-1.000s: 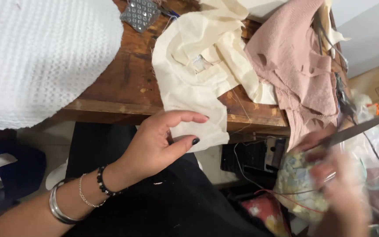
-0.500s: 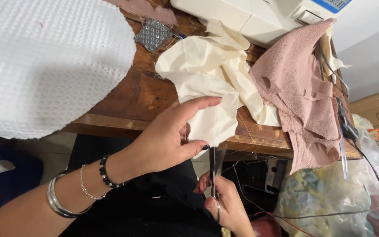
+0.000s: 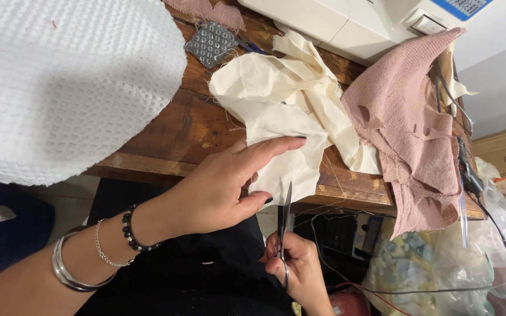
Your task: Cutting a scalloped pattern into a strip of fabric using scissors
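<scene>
Two hands, left (image 3: 218, 187) on cream cloth (image 3: 282, 126), right (image 3: 300, 272) gripping scissors (image 3: 285, 225)

Left hand (image 3: 218, 187) spread flat, fingers extended, palm down, right hand (image 3: 297, 266) below it, fingers curled closed

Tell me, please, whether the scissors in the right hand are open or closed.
Closed, or nearly: the scissors show as one narrow blade line pointing up at the cream cloth, with no gap visible.
</scene>
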